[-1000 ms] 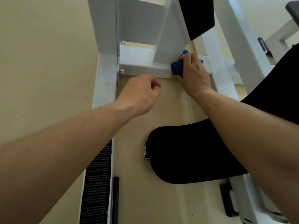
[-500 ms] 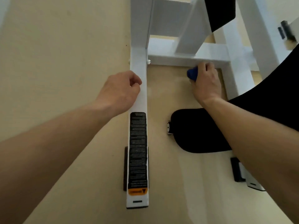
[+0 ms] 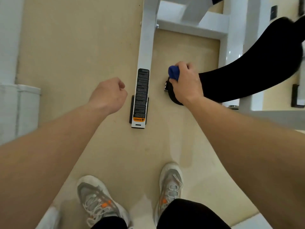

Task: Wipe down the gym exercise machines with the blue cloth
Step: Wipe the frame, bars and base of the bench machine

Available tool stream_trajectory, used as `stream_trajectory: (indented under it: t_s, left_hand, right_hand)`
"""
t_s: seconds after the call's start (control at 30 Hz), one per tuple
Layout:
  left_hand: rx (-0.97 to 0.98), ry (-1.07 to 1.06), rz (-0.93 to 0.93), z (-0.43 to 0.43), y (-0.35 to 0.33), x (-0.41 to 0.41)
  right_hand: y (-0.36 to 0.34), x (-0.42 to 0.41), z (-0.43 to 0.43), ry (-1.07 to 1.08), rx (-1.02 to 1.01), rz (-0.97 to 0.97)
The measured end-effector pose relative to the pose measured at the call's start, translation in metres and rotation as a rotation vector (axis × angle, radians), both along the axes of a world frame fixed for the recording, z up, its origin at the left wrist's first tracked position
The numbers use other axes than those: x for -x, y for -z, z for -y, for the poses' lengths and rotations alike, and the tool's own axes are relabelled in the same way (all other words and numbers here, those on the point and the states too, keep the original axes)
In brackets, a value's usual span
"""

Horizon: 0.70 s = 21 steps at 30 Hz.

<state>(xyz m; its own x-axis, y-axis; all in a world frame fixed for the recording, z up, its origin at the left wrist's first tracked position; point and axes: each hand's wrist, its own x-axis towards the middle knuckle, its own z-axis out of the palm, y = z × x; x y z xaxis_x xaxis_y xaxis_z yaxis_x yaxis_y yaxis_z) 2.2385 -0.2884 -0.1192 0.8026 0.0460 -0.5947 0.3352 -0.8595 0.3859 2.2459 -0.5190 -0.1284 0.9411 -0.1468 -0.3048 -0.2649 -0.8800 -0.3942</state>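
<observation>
The right hand (image 3: 184, 83) is curled tight around the bunched-up blue cloth (image 3: 173, 73). The cloth sticks out of the far side of the fist, over the left end of the black seat pad (image 3: 247, 76). The left hand (image 3: 109, 95) is a fist with nothing in it, just left of the white machine bar (image 3: 145, 47) and its black warning sticker (image 3: 141, 95). Two grey shoes (image 3: 99, 200) stand on the tan floor (image 3: 74, 55), near.

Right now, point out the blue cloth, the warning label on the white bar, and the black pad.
blue cloth (image 3: 173, 72): head view, its bunched end that shows.
warning label (image 3: 142, 95): head view, middle of the black text panel.
black pad (image 3: 247, 76): head view, middle of its broad surface.
</observation>
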Motion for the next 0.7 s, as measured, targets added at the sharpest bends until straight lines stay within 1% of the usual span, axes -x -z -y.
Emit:
stream_trajectory:
  t_s: [0.2,0.4,0.57,0.7]
  left_hand:
    - [-0.043,0.004,-0.05,-0.003,-0.076,0.018]
    - [-0.071,0.068,-0.021,-0.003,-0.166,0.022]
    - [-0.101,0.074,0.012,-0.003,-0.259,0.023]
    - [-0.09,0.037,0.009,0.005,-0.349,0.029]
  right_hand:
    - [-0.075,0.026,-0.023,-0.055,-0.044,-0.089]
    - [-0.161,0.042,-0.041,-0.082,-0.094,-0.129]
    - [-0.258,0.04,-0.039,-0.086,-0.137,-0.132]
    - [-0.357,0.039,-0.024,-0.103,-0.186,-0.135]
